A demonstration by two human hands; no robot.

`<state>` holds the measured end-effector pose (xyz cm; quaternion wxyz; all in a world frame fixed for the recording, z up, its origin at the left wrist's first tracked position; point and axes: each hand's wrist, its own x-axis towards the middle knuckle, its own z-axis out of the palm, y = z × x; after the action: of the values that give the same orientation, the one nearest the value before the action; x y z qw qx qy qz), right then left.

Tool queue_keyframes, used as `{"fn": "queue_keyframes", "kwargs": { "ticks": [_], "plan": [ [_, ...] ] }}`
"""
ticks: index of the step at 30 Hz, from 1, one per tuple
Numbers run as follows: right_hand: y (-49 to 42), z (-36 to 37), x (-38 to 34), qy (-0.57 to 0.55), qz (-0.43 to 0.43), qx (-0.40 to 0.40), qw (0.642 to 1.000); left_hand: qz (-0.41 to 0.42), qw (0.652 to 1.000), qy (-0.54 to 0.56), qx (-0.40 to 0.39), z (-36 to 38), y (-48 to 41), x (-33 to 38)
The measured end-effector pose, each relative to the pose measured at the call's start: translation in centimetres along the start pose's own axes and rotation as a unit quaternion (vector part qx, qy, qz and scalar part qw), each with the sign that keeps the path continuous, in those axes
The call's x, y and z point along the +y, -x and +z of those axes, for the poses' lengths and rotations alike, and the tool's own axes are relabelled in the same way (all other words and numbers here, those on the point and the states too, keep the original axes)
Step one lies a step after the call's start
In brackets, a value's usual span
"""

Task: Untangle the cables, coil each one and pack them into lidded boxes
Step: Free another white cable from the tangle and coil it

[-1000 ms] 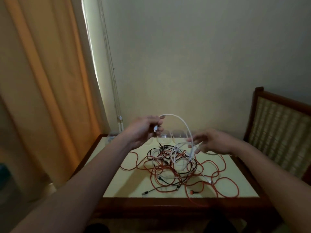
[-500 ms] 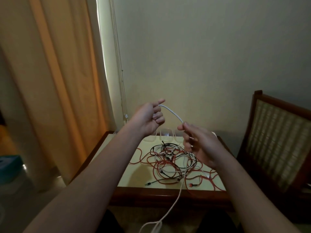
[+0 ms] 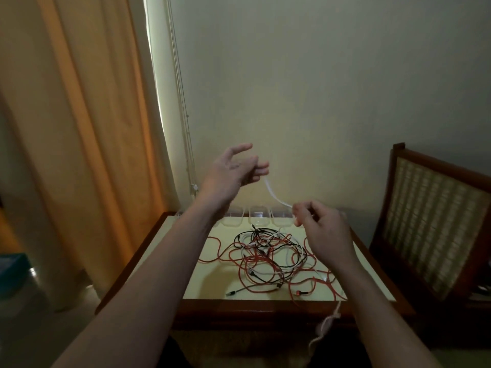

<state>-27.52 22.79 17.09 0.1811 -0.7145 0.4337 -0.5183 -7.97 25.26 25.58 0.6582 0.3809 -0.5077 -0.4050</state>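
Mid-frame, the right hand (image 3: 322,227) pinches the white cable (image 3: 274,194). It reaches the left hand (image 3: 233,168), whose fingers are loose; I cannot tell if they hold it. Wind slow, even loops, clear of the tangle (image 3: 268,256) below.

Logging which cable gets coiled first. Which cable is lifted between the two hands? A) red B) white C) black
B: the white cable spans from the left hand to the right hand, which pinches it, while the red cable and black cable lie tangled on the table.
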Motion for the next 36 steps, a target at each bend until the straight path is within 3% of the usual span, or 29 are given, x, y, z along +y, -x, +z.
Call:
{"fn": "queue_keyframes", "kwargs": {
  "ticks": [3,8,11,16,23,27,32,36],
  "plan": [
    [-0.6,-0.4,-1.4,0.059,-0.085,0.02,0.994,0.027,0.99,-0.132,-0.043,1.2,1.0,-0.7],
    [-1.6,-0.8,-3.6,0.058,-0.145,0.052,0.986,-0.024,0.989,-0.13,-0.066,3.2,2.2,-1.3],
    [-1.9,-1.0,-4.3,0.007,-0.105,0.049,0.993,-0.094,0.99,-0.088,-0.055,3.4,1.9,-1.4],
    [-1.4,-1.8,-3.4,-0.084,-0.009,0.021,0.996,-0.147,0.985,0.08,-0.041,2.3,1.3,-0.7],
    [-1.5,-2.5,-3.6,-0.024,-0.055,-0.03,0.998,-0.204,0.97,-0.024,-0.133,2.1,2.0,-0.6],
    [-2.2,-2.3,-4.5,-0.03,-0.071,-0.028,0.997,-0.213,0.962,0.026,-0.17,2.6,2.0,-0.6],
    [-1.7,-1.9,-3.9,-0.032,-0.019,-0.075,0.996,-0.223,0.956,0.091,-0.166,2.4,2.0,-0.5],
    [-1.6,-1.8,-4.3,-0.039,-0.032,-0.069,0.996,-0.183,0.97,0.034,-0.158,2.4,2.2,-0.8]
  ]
}}
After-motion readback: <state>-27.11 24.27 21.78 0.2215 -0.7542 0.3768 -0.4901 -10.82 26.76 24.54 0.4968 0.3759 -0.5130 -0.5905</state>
